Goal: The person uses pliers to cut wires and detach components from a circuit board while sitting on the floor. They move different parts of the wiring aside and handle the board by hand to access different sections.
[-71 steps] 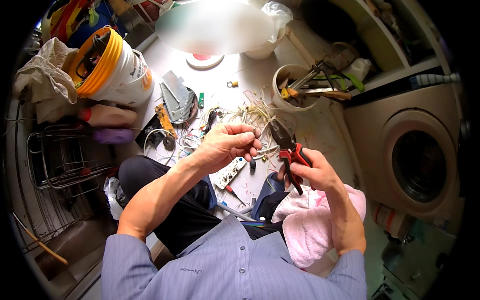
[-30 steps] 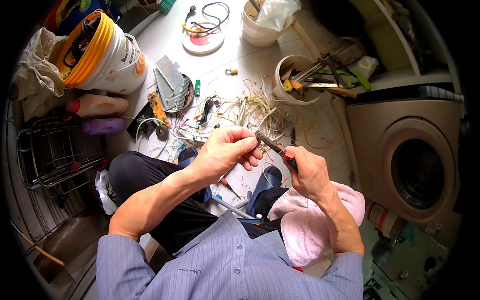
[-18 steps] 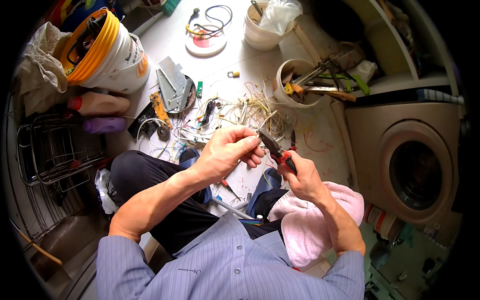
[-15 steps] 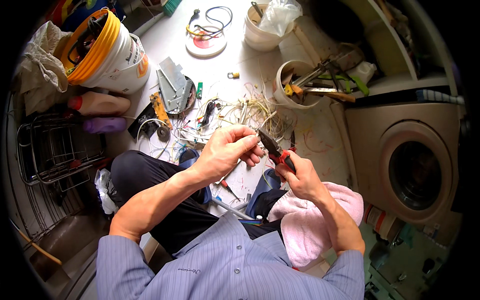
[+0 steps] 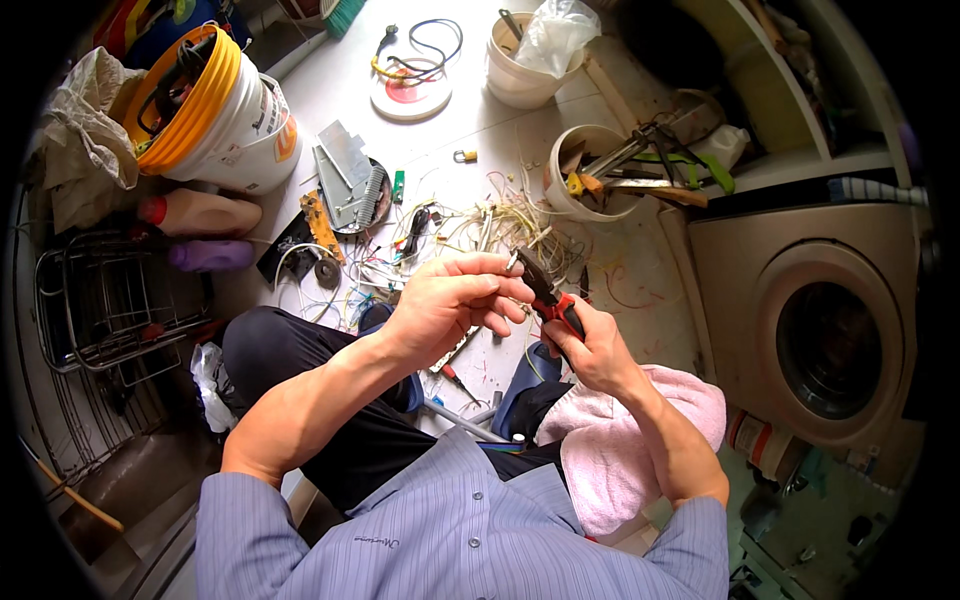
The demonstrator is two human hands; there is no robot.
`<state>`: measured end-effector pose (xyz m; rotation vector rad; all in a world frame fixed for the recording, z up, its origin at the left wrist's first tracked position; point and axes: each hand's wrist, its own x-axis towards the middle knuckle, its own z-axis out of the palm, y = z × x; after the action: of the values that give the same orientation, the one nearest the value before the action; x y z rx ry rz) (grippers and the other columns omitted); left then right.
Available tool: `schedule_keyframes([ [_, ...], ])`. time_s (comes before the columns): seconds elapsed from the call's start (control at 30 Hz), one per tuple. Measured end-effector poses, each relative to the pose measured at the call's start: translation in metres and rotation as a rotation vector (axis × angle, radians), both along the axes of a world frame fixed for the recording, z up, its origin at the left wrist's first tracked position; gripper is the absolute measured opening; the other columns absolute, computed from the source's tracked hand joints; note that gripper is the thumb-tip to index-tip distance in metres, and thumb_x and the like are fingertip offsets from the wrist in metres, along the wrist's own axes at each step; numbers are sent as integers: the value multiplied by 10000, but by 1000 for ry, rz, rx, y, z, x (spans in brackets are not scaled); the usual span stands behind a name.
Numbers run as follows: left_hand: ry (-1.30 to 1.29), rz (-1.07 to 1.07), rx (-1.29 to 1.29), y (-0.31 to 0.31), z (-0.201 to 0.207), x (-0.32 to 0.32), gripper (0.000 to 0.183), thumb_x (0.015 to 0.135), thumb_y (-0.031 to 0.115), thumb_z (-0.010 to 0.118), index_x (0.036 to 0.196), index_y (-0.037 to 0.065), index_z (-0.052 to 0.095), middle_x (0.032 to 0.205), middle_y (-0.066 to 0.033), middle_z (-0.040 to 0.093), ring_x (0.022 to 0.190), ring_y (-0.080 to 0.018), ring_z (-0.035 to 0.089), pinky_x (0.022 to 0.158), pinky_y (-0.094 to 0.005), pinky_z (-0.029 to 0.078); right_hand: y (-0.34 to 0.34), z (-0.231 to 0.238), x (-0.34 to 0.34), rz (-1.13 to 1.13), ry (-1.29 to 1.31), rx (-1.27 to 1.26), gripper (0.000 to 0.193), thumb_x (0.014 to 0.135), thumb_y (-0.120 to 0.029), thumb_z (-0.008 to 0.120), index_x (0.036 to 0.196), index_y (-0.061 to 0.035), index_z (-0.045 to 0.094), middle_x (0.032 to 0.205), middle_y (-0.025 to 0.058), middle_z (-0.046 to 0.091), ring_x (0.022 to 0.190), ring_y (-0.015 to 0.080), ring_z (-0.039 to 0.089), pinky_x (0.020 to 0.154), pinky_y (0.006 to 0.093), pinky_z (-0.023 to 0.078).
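Note:
My right hand (image 5: 597,350) grips a pair of pliers (image 5: 560,310) with red and black handles, its dark jaws pointing up and left. My left hand (image 5: 450,300) is raised beside the jaws, with bent fingers and the fingertips close together. A small pale metal-looking piece (image 5: 514,260) shows between the left fingertips and the jaws; its kind is too small to make out. Under both hands, a tangle of pale wires (image 5: 520,225) covers part of the floor. A screwdriver (image 5: 455,378) with a red handle lies below my left hand, near my blue slippers (image 5: 535,368).
A white bucket of tools (image 5: 562,185) stands beyond the wires. Farther off are another white bucket (image 5: 515,75) and a cable reel (image 5: 410,100). To the left sits a white-and-yellow bucket (image 5: 230,130); to the right, a washing machine (image 5: 735,330). A pink towel (image 5: 620,450) covers my right leg.
My left fingers have shifted and loosened slightly, with the small piece now showing at their tips. The pliers have tilted a little more upright in my right hand.

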<state>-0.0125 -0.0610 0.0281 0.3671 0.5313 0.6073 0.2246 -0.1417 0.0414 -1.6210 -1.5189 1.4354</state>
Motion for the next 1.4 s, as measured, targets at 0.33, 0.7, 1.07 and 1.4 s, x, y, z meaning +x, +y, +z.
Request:
schedule_keyframes([
  [0.33,245,4,113,-3,0,0,252,1022,193,584,1119,-29,652,944,-141,721,765,-183,701,675,-308,587,1,-14,0,47,-116,131,184,935,-74,619,1109,-16,607,768,127,661,646,198,623,639,339,503],
  [0.7,383,642,696,51,105,-131,229,986,190,662,1071,-19,702,876,-131,747,692,-168,709,598,-257,572,23,15,-18,24,-175,248,198,941,-24,599,1135,0,627,721,82,638,633,140,604,605,296,485],
  [1.07,868,647,-285,-29,-262,-248,110,943,110,622,936,7,660,808,-97,704,643,-162,682,559,-282,580,22,-30,-27,-52,-171,9,158,950,-52,599,1090,11,634,718,29,627,622,92,567,585,276,473],
  [1.4,915,619,-451,-52,-355,-257,200,946,109,596,1011,-73,648,842,-156,696,646,-191,666,554,-294,565,27,-72,-29,-89,-221,-186,251,978,-80,580,1208,2,639,780,33,657,668,95,587,625,257,481],
])
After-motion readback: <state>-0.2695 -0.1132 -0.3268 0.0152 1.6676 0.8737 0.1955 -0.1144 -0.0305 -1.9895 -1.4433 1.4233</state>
